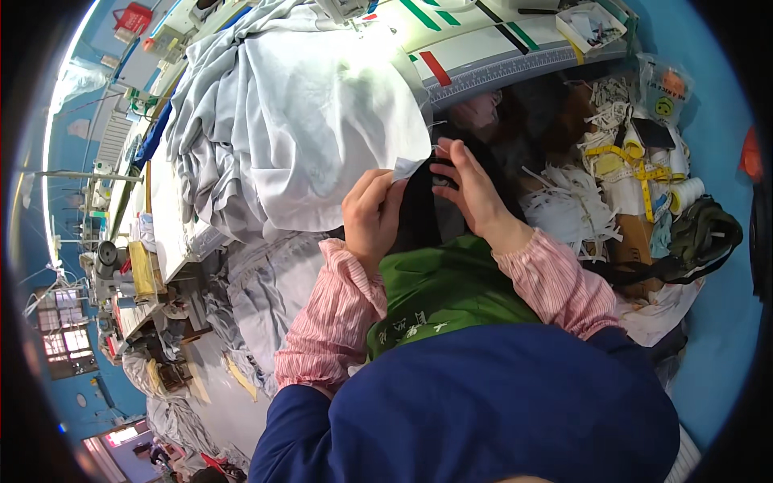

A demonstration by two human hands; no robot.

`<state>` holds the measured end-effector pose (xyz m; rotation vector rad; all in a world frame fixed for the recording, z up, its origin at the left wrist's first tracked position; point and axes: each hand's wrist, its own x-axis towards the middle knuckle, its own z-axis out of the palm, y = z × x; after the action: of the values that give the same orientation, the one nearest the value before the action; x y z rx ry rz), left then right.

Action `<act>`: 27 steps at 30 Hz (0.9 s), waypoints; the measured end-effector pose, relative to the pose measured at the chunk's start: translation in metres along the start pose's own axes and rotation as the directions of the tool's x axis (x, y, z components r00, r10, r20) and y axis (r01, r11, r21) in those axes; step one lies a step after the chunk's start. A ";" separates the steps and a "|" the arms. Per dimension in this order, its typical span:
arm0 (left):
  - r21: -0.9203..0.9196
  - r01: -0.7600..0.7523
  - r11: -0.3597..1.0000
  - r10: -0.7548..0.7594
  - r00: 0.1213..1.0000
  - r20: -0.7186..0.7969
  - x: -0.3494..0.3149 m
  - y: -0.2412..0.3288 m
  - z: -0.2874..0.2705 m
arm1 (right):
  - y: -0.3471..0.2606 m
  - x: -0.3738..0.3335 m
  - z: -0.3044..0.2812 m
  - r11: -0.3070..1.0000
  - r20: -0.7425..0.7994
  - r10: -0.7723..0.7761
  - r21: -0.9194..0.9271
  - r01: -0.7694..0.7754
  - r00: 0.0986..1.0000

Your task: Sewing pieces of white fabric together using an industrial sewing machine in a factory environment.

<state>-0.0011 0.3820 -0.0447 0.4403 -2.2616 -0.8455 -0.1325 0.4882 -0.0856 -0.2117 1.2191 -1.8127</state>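
Observation:
A large pale grey-white fabric piece (330,113) spreads over the sewing table and hangs over its front edge. My left hand (373,211) is closed on a corner of it, pinching the edge between thumb and fingers. Just right of that corner, my right hand (477,193) is raised with its fingers apart. A thin loose thread shows by its fingertips; whether they touch it I cannot tell. Pink striped sleeve covers are on both forearms, and a green apron (439,282) lies below my hands.
A ruler strip (491,78) runs along the table edge, under the lit sewing machine (345,10). At the right are white fabric scraps (573,205), a yellow measuring tape (646,193) and thread spools (687,193). A small white tray (590,28) stands at the table's far right.

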 end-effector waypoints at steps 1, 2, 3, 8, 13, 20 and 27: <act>0.004 -0.052 0.999 0.052 0.998 -0.034 0.002 0.002 0.000 | 0.002 0.009 -0.003 0.999 0.084 0.041 -0.032 -0.039 0.996; 0.013 -0.051 0.999 0.052 0.998 -0.028 0.002 0.005 -0.003 | 0.007 0.020 -0.001 0.999 0.088 0.043 -0.022 -0.042 0.995; 0.046 -0.077 0.996 0.081 0.993 -0.089 0.005 0.007 -0.006 | 0.015 0.033 0.001 0.997 -0.029 0.018 -0.072 -0.020 0.999; 0.181 -0.081 0.980 0.127 0.957 -0.260 0.037 0.019 -0.036 | 0.059 0.080 -0.014 0.982 -0.173 -0.158 -0.134 0.136 0.972; 0.351 -0.134 0.927 0.263 0.899 -0.350 0.072 0.021 -0.062 | 0.085 0.089 -0.010 0.951 0.379 0.062 0.258 -0.170 0.923; 0.204 -0.633 0.747 0.498 0.735 0.460 0.050 0.026 -0.044 | 0.040 0.009 -0.013 0.944 0.177 0.197 0.230 -0.235 0.964; 0.353 -0.565 0.746 0.438 0.815 0.379 0.009 0.005 0.002 | 0.026 -0.007 -0.026 0.956 0.275 0.106 0.237 -0.174 0.956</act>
<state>-0.0094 0.3823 -0.0378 -0.1252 -2.6505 -0.0840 -0.1284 0.5076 -0.1168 -0.2001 0.7851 -1.7360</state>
